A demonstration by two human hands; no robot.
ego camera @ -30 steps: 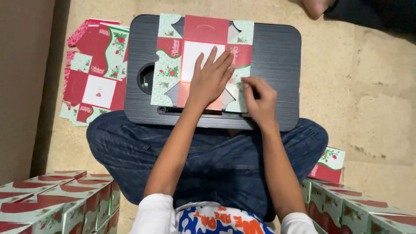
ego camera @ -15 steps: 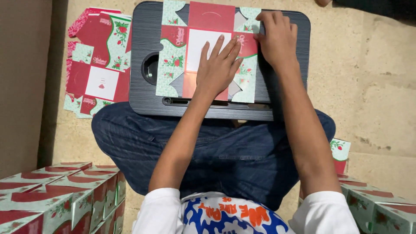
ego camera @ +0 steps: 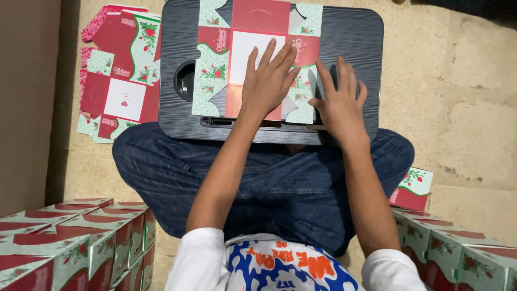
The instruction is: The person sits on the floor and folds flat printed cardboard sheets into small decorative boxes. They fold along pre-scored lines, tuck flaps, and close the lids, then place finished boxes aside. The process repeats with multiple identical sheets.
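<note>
1. Two hands work on a dark lap tray (ego camera: 355, 32) resting across the person's crossed legs in blue jeans (ego camera: 280, 178).
2. Flat box blank (ego camera: 215, 70), red and mint green with a rose print and a white centre panel, lies unfolded on the tray's middle, at 12 o'clock from the person.
3. Left hand (ego camera: 267, 81) lies flat on the blank, fingers spread, palm pressing the lower centre; it pinches nothing.
4. Right hand (ego camera: 340, 102) rests at 3 o'clock of the left, fingers spread, touching the blank's right edge and the bare tray.
5. Round cup recess (ego camera: 184, 81) sits in the tray at 9 o'clock of the blank.
6. Stack of flat blanks (ego camera: 116, 70) lies on the floor at 9 o'clock of the tray.
7. Folded boxes (ego camera: 64, 237) stand at 7 o'clock; more boxes (ego camera: 458, 242) at 4 o'clock.
8. Half a second ago the right hand was up at the blank's top right corner; it has since come down to the lower right edge. The left hand has stayed put.
</note>
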